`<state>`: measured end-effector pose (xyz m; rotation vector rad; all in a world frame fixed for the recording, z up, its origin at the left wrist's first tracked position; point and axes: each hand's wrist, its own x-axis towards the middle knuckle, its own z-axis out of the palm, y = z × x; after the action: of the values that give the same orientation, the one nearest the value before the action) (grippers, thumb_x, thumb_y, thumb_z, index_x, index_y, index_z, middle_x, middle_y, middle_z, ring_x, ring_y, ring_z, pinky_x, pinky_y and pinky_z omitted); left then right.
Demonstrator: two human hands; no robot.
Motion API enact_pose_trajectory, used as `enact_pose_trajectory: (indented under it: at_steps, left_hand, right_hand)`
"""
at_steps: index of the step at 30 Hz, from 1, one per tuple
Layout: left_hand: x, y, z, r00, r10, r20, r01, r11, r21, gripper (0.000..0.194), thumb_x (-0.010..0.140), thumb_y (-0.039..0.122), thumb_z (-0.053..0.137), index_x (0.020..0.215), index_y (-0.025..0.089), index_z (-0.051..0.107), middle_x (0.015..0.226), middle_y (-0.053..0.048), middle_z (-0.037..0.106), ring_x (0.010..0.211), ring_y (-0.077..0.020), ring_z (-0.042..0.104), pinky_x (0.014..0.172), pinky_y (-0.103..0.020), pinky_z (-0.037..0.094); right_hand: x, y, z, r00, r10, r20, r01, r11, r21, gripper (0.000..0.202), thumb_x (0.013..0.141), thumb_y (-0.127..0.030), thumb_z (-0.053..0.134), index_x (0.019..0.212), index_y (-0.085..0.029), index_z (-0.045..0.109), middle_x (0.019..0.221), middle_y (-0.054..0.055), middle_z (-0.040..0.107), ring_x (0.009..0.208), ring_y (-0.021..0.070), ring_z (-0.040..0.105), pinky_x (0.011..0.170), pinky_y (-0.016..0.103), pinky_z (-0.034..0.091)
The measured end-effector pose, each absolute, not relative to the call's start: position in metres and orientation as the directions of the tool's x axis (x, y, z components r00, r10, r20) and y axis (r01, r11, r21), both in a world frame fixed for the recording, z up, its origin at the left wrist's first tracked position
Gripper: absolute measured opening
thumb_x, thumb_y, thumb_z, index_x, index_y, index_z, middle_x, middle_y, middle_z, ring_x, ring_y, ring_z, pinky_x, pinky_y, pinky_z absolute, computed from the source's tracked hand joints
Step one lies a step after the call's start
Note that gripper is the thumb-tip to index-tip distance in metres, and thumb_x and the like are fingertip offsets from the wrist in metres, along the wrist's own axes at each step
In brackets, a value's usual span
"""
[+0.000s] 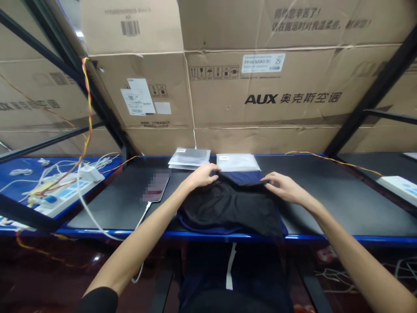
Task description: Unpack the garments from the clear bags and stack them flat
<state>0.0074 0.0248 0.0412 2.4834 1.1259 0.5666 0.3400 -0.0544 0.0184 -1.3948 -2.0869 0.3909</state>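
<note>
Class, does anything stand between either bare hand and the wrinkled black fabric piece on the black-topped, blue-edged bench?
Nothing visible does. The left hand and right hand hold the far edge of the wrinkled black fabric piece. The flat, rectangular, translucent plastic packets lie beyond that edge, not between hands and fabric.

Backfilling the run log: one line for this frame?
left hand: holding black cloth, far edge | right hand: holding same edge | behind: translucent packets
</note>
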Motion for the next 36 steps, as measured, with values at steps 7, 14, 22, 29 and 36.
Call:
enact_pose_trajectory:
  at_steps: [7,14,22,29,36]
  left_hand:
    - [0.012,0.038,0.024,0.419,0.88,0.223,0.598,-0.452,0.661,0.024,0.085,0.034,0.058,0.099,0.016,0.066,0.081,-0.002,0.072,0.077,-0.0182,0.067,0.077,-0.028,0.051]
    - [0.02,0.033,0.017,0.381,0.882,0.277,0.755,-0.469,0.457,0.027,0.087,0.029,0.063,0.112,0.02,0.063,0.07,0.0,0.069,0.068,-0.0193,0.066,0.071,-0.028,0.047]
    - [0.012,0.028,0.015,0.453,0.824,0.34,0.756,-0.557,0.344,0.028,0.094,0.028,0.052,0.113,0.017,0.069,0.102,-0.009,0.071,0.094,-0.0234,0.067,0.087,-0.034,0.052]
    - [-0.007,-0.015,0.034,0.674,0.66,0.332,0.573,-0.751,0.329,0.041,0.097,0.044,0.05,0.128,0.021,0.063,0.133,-0.008,0.063,0.125,-0.0237,0.057,0.11,-0.037,0.042]
    - [-0.015,-0.05,0.021,0.745,0.666,0.032,0.638,-0.727,0.255,0.072,0.091,0.067,0.047,0.153,0.033,0.033,0.162,-0.008,0.022,0.149,-0.0348,0.02,0.119,-0.058,0.02]
  right_hand:
    - [0.343,-0.031,0.025,-0.105,0.979,0.173,0.536,0.203,-0.82,0.047,0.079,-0.062,0.062,0.06,-0.022,0.047,0.053,-0.004,0.052,0.052,0.0142,0.05,0.054,0.027,0.04]
    - [0.331,-0.012,0.008,-0.046,0.976,0.213,0.817,0.159,-0.554,0.032,0.083,-0.047,0.058,0.095,-0.019,0.067,0.061,0.0,0.063,0.058,0.0185,0.059,0.056,0.029,0.043]
    - [0.326,-0.021,0.0,-0.046,0.967,0.252,0.936,0.13,-0.326,0.037,0.09,-0.042,0.055,0.117,-0.019,0.066,0.09,0.009,0.071,0.081,0.0252,0.066,0.068,0.032,0.048]
    - [0.305,-0.041,0.015,-0.242,0.835,0.494,0.841,0.434,-0.322,0.036,0.095,-0.045,0.048,0.115,-0.023,0.069,0.113,0.01,0.07,0.111,0.0287,0.061,0.097,0.043,0.05]
    - [0.273,-0.072,0.012,-0.516,0.843,0.154,0.774,0.536,-0.337,0.067,0.09,-0.066,0.05,0.146,-0.03,0.047,0.156,0.008,0.039,0.146,0.0324,0.028,0.118,0.055,0.025]
